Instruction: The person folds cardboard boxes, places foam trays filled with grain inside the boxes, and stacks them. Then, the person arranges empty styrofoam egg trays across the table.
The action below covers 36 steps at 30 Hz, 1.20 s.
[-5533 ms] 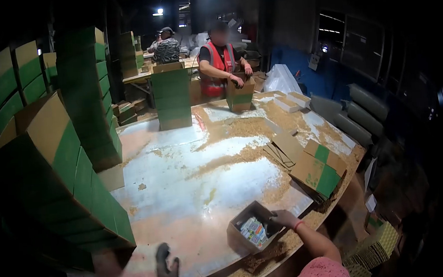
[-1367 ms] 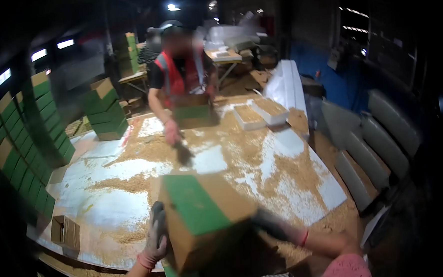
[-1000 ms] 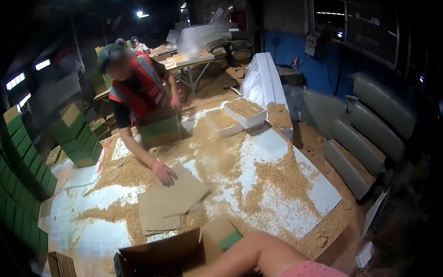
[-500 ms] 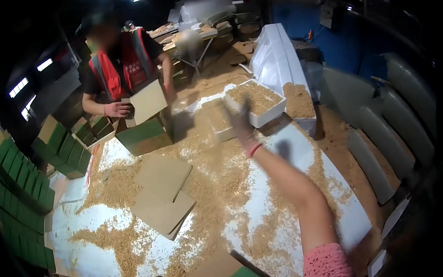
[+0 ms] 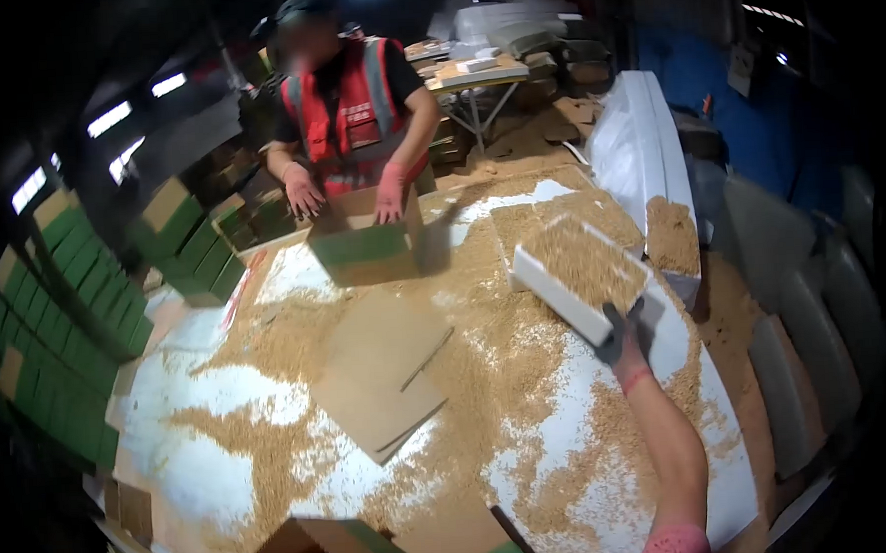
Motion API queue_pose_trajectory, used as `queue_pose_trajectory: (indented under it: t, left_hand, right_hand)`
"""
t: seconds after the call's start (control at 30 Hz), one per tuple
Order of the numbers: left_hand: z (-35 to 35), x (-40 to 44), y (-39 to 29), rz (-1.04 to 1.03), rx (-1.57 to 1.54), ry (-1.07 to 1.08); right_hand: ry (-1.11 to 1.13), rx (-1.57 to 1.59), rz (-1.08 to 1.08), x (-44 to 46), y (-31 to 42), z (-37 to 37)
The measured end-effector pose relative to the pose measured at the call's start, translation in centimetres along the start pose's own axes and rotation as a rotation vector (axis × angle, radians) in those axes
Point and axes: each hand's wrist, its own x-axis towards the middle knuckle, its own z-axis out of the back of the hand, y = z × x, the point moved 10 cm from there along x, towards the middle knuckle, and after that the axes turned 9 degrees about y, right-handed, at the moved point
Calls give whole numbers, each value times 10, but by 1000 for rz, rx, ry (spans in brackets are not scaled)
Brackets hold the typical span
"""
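Observation:
My right hand (image 5: 623, 341), in a dark-palmed glove, grips the near right corner of a white foam-like tray (image 5: 562, 296). Tan, grain-like loose material (image 5: 584, 259) fills that tray, which sits tilted above the table. Just behind it is another filled tray (image 5: 600, 211), partly covered by the first. An open cardboard box with a green band (image 5: 462, 548) stands at the bottom edge, close to my body. My left hand is out of the picture.
Across the table, a co-worker in a red vest (image 5: 349, 116) has both gloved hands at an open green-banded box (image 5: 367, 250). Flat cardboard sheets (image 5: 378, 380) lie mid-table amid scattered tan material. Stacked green boxes (image 5: 59, 397) line the left; a white block (image 5: 669, 154) stands at right.
My right hand has closed on the near tray, raising and tilting it toward me and to the right. The co-worker's box flaps have been folded down, and my view has shifted left.

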Motion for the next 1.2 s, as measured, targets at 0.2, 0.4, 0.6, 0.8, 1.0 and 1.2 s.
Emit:
queue_pose_trajectory:
  t: [0.2,0.4,0.6,0.8,1.0,1.2]
  left_hand:
    - [12,13,-17,-316,7,-151]
    - [-17,36,-61,-413,-11,342]
    - [-52,21,-140,-662,103,531]
    - [-50,18,-115,-532,-199,764]
    - [-2,48,-53,-422,-308,688]
    - [43,69,-32,-388,-240,545]
  right_hand:
    - [163,-151,-568,-222,25,-85]
    - [455,-366,-583,-346,64,-177]
    - [899,-1163,-450,-450,81,-358]
    - [1227,-1523,-693,-490,-32,-334]
    - [1710,-2252,-607,-501,-139,-326]
    - [1862,-1958,418,-527,-173,-428]
